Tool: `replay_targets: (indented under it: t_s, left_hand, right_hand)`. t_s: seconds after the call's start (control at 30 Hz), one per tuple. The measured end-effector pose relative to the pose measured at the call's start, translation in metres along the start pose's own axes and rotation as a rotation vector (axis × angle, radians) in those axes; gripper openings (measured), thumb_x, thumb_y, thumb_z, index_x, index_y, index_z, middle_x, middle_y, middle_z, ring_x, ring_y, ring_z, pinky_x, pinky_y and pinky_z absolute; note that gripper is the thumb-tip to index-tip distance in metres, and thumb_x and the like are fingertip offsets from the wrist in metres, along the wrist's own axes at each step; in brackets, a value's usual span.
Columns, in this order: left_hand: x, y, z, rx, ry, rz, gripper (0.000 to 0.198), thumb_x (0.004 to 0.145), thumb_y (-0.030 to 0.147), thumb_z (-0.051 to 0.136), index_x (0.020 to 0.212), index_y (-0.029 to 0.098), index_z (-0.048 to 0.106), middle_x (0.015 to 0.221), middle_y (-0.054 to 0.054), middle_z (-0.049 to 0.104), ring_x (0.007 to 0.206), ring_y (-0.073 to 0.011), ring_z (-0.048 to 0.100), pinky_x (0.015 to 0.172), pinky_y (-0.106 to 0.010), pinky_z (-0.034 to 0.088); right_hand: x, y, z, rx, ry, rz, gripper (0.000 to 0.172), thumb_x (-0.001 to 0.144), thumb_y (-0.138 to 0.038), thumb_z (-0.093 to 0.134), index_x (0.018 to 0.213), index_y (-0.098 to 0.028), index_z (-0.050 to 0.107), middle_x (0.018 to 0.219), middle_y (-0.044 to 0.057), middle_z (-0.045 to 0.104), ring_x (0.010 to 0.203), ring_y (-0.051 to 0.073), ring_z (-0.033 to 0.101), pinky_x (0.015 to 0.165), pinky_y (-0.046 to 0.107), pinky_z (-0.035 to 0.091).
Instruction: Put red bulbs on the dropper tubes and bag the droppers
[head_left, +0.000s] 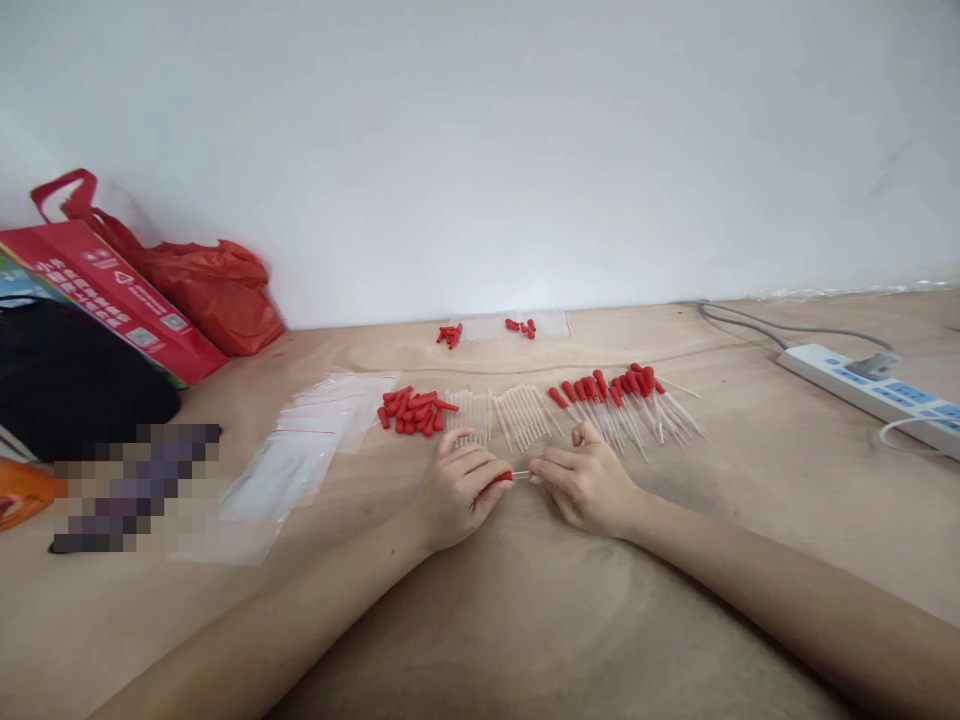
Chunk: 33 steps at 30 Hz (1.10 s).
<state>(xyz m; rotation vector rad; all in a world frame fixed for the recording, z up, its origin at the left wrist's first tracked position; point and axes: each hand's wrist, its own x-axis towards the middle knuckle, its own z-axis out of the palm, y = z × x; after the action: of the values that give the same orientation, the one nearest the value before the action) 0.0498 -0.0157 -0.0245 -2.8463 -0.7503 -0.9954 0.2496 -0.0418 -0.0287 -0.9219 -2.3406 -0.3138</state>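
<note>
My left hand (469,490) is closed around a red rubber bulb (504,477), most of it hidden by the fingers. A clear glass dropper tube (521,475) runs from the bulb into my right hand (581,480), whose fingers pinch it. The tube's end meets the bulb; how deep it sits cannot be seen. Just beyond my left hand lies a pile of loose red bulbs (416,410). Bare glass tubes (525,415) lie in rows behind both hands. Past my right hand, several droppers with red bulbs fitted (615,395) are fanned out.
Clear zip bags (289,460) lie on the wooden table at left. More red bulbs (450,335) rest on a clear bag (555,324) by the wall. A red plastic bag (214,290) and a black bag (75,380) stand far left. A power strip (877,390) with cables is at right.
</note>
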Motion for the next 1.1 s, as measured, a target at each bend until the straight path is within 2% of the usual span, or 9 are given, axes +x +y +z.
replay_targets:
  t_s: [0.2,0.4,0.5,0.57,0.63,0.73,0.8,0.93,1.1]
  left_hand:
    - [0.001,-0.002,-0.002,-0.007,-0.020,0.022,0.012,0.083,0.021,0.047,0.081,0.018,0.058,0.074,0.001,0.065,0.068,-0.0116,0.057,0.091,-0.037,0.028]
    - [0.006,-0.009,-0.008,0.006,-0.012,-0.004,0.011,0.083,0.025,0.050,0.086,0.021,0.060,0.077,0.001,0.065,0.076,-0.0131,0.057,0.093,-0.039,0.025]
    - [0.007,-0.015,-0.010,0.086,0.055,-0.098,0.025,0.077,0.036,0.056,0.097,0.021,0.059,0.092,-0.004,0.063,0.089,-0.0192,0.054,0.090,-0.039,0.029]
    - [0.006,-0.023,-0.010,0.166,0.108,-0.182,0.032,0.075,0.039,0.057,0.100,0.020,0.058,0.098,-0.007,0.061,0.093,-0.0222,0.052,0.087,-0.039,0.032]
    - [0.004,-0.033,-0.010,0.239,0.158,-0.253,0.028,0.075,0.036,0.056,0.097,0.019,0.059,0.097,-0.008,0.060,0.094,-0.0233,0.051,0.086,-0.040,0.032]
    - [0.002,-0.045,-0.009,0.313,0.191,-0.322,0.023,0.075,0.033,0.056,0.093,0.021,0.061,0.096,-0.007,0.060,0.094,-0.0239,0.050,0.087,-0.042,0.031]
    - [0.001,-0.050,-0.008,0.347,0.176,-0.356,0.020,0.074,0.032,0.056,0.090,0.022,0.062,0.096,-0.006,0.060,0.094,-0.0245,0.049,0.087,-0.043,0.030]
    - [0.001,-0.053,-0.008,0.386,0.155,-0.382,0.013,0.074,0.029,0.056,0.084,0.023,0.064,0.096,-0.006,0.060,0.095,-0.0255,0.048,0.087,-0.045,0.029]
    - [0.001,-0.059,-0.010,0.427,0.152,-0.399,0.012,0.075,0.027,0.055,0.083,0.025,0.064,0.096,-0.006,0.060,0.096,-0.0259,0.048,0.086,-0.045,0.028]
  right_hand:
    - [0.001,0.001,0.001,0.034,-0.084,0.026,0.025,0.084,-0.016,0.038,0.073,-0.016,0.061,0.062,-0.001,0.057,0.052,0.009,0.037,0.067,0.031,0.021]
    - [0.010,0.003,-0.009,-0.021,-0.186,0.045,0.021,0.083,-0.024,0.043,0.077,-0.017,0.062,0.071,0.004,0.059,0.070,0.015,0.047,0.069,0.031,0.025]
    - [0.012,0.021,-0.019,-0.012,-0.213,0.217,0.023,0.083,-0.022,0.041,0.079,-0.016,0.063,0.076,0.006,0.059,0.069,0.015,0.049,0.065,0.028,0.029]
    - [0.010,0.043,-0.027,0.009,-0.160,0.454,0.025,0.084,-0.022,0.039,0.085,-0.015,0.062,0.080,0.007,0.060,0.070,0.015,0.052,0.064,0.026,0.033]
    - [0.005,0.066,-0.033,-0.038,-0.114,0.721,0.026,0.082,-0.021,0.039,0.097,-0.013,0.059,0.081,0.008,0.062,0.072,0.016,0.054,0.064,0.025,0.035]
    - [-0.003,0.094,-0.040,-0.124,-0.180,1.006,0.033,0.078,-0.021,0.043,0.107,-0.009,0.052,0.078,0.009,0.063,0.076,0.020,0.056,0.061,0.026,0.036]
    - [-0.008,0.103,-0.042,-0.135,-0.270,1.072,0.035,0.075,-0.020,0.046,0.107,-0.009,0.051,0.081,0.011,0.063,0.078,0.022,0.057,0.060,0.026,0.037]
    - [-0.011,0.106,-0.040,-0.137,-0.418,1.087,0.036,0.071,-0.020,0.050,0.105,-0.008,0.049,0.084,0.013,0.062,0.077,0.023,0.057,0.058,0.026,0.036]
    - [-0.008,0.100,-0.040,-0.216,-0.464,1.055,0.030,0.075,-0.023,0.048,0.101,-0.009,0.050,0.087,0.016,0.061,0.081,0.025,0.057,0.058,0.027,0.035]
